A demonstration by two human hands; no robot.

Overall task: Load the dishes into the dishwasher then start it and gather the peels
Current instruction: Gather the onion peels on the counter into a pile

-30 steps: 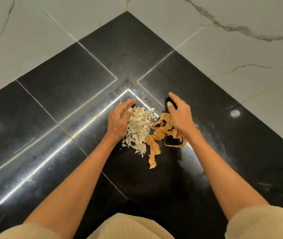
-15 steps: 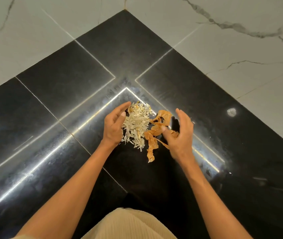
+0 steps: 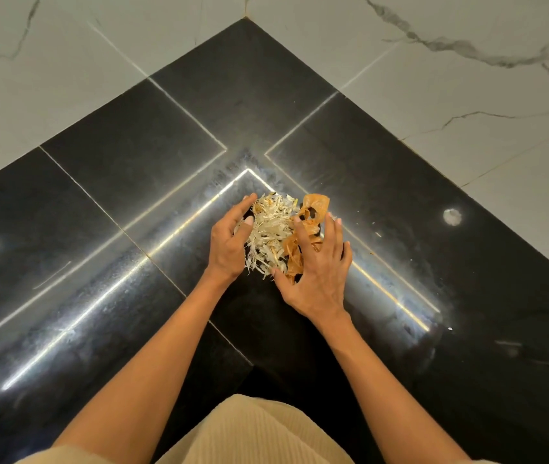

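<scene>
Both grips sit on the peel pile: left hand point(image 3: 229, 244) cups the pale side with fingers relaxed and slightly bent, touching the white peels point(image 3: 271, 234). Right hand point(image 3: 320, 266) spreads over the orange peels point(image 3: 309, 217), fingers splayed and pressing down on them, thumb at the near edge of the pile; no clear pinch, so a released grip on both. Peels lie in one heap between the hands, white shreds left, orange strips right, touching each other. They rest on a glossy black table point(image 3: 139, 169), corner-shaped, with thin pale seam lines and bright strip-light reflections running across it. Two round light spots reflect on the black, one far left, one right. A few tiny crumbs lie right of the pile. White marble-look wall panels point(image 3: 450, 95) with grey veins meet behind the corner. Beige ribbed garment point(image 3: 253, 433) shows at bottom edge.
</scene>
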